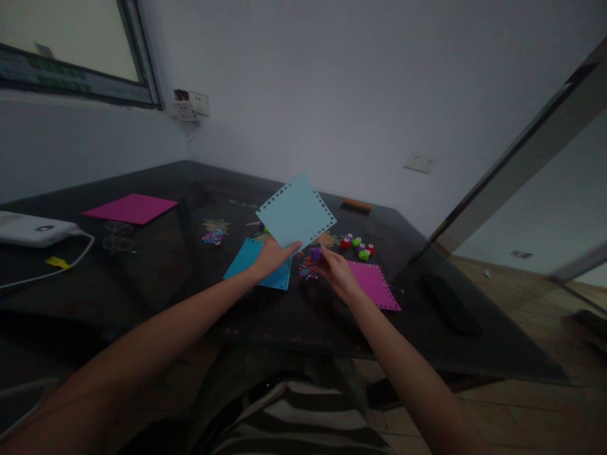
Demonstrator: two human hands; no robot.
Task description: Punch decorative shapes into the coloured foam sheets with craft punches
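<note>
My left hand (275,254) pinches the lower corner of a light blue sheet (298,212) with holes punched along its edges, held up above the table. To its right, my right hand (336,268) has a small purple punch (315,253) between its fingers, near that sheet's lower edge. Under my left hand lies a darker blue sheet (275,279) with punched edges. A pink punched sheet (374,284) rests beyond my right wrist. Small colourful bits (308,272) lie between the two sheets, with another pile (213,237) farther left.
Several red, green and purple punches (358,245) stand at the right. On the black table (165,278) are a pink sheet (131,208), glasses (118,237), a white device with a cable (35,229), a dark flat object (449,303) and an orange-brown bar (357,205).
</note>
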